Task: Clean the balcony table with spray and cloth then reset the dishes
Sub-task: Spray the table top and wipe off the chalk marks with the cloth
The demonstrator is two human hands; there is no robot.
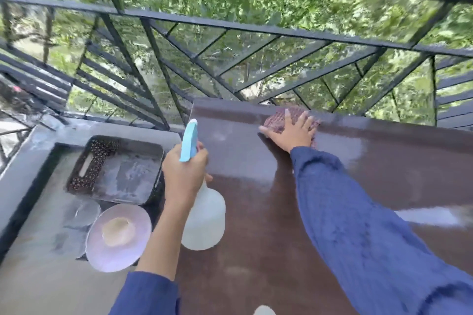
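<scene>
Two hands were at work over the brown desk [256,212], which filled the centre and right of the frame. The right hand [291,133] lay flat, fingers spread, pressing a reddish cloth [294,112] against the desk's far edge, just below the railing [230,25]; its grip was released, the palm holding the cloth down rather than clutching it. The left hand [184,174] was clenched round the neck of a spray bottle [204,217], blue nozzle [189,140] pointing up and away, the bottle held over the desk's left edge; whether its base touched the desk could not be told.

Pale patches showed on the desk right of the cloth, possibly wet film or glare. The frame was blurred by motion.

Dishes sat off the desk at lower left: a dark tray [115,169] and, below it, an upturned plate [119,235] with what looked like a glass piece beside it.

Judgement: wiping was under way, resetting not begun. To do it well, the palm should keep even pressure, work in overlapping passes from the far edge toward the body, and carry right across the pale patches. The bottle would be better set down clear of the wiped area, freeing the left hand. The cloth near the edge risked slipping through the railing.
</scene>
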